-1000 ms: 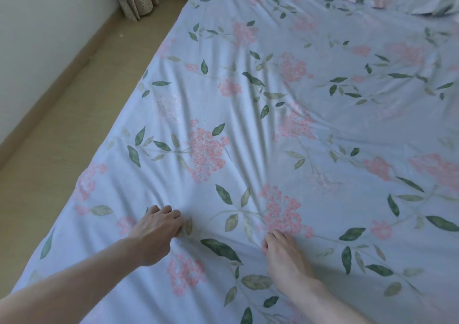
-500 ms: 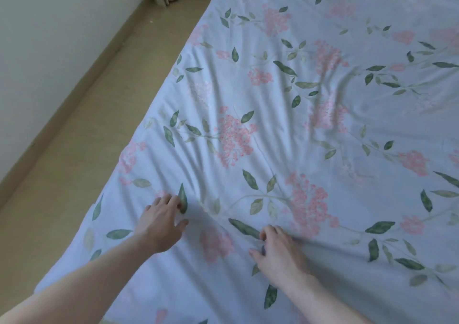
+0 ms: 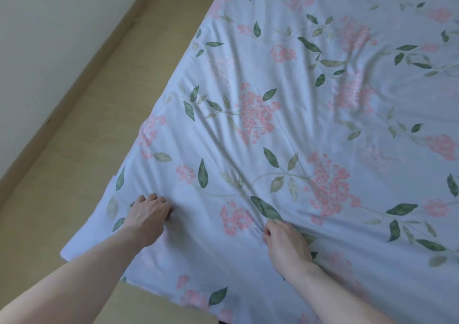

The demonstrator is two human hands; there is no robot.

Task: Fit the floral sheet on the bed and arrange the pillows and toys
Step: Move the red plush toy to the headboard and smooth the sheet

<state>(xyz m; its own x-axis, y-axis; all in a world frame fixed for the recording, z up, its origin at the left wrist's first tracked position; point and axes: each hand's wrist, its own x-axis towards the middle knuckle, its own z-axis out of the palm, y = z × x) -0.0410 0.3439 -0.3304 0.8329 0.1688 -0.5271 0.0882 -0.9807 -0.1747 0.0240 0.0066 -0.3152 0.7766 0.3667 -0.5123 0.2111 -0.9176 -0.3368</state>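
Apparently both hands (image 3: 149, 215) gripping floral sheet (image 3: 310, 115)

The floral sheet (image 3: 310, 125) is pale blue, printed with pink flower clusters and green leaves. It lies spread over the bed, its top face rumpled: long creases fan out across the cloth from two gathered spots near the bed's foot edge. At the bed's corner beside the wall the sheet hangs loose as a flat flap over the floor, untucked. Along the bed's wall side its edge runs straight. The far part of the sheet lies smoother.
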